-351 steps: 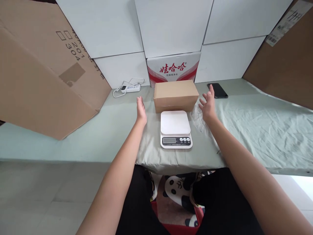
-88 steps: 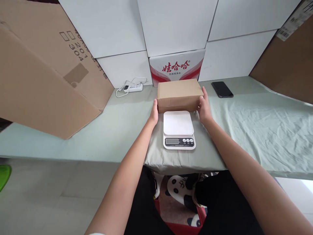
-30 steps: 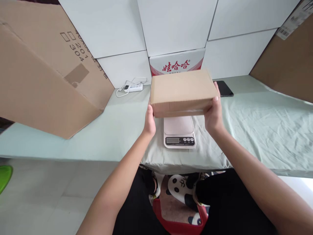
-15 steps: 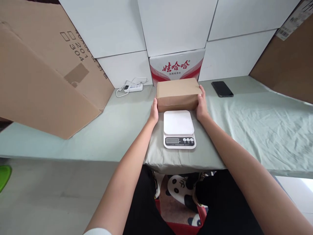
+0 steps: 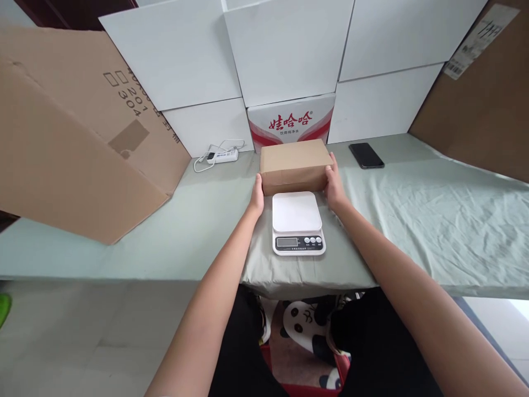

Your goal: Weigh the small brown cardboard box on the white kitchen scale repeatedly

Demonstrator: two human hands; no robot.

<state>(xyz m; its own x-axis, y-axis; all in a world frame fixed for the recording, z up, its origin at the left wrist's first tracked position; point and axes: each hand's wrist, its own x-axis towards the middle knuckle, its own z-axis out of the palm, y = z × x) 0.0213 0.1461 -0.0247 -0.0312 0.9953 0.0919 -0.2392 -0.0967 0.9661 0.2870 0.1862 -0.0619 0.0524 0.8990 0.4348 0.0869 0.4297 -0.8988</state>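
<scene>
A small brown cardboard box [image 5: 294,164] rests on the green cloth just behind a white kitchen scale [image 5: 298,222]. My left hand [image 5: 257,197] presses against the box's left end. At the box's right end my right hand [image 5: 334,184] grips its front corner. The scale's platform is bare and its display and buttons face me.
A big brown carton [image 5: 78,138] leans at the left. White boxes and a red-and-white printed box [image 5: 290,121] line the back wall. A white power strip [image 5: 221,156] and a black phone [image 5: 366,155] lie on the green-covered table [image 5: 433,215]. Brown cardboard [image 5: 479,105] stands at the right.
One second ago both hands held the box lifted above the scale. It now sits back on the cloth behind the scale, with both hands still on its ends.
</scene>
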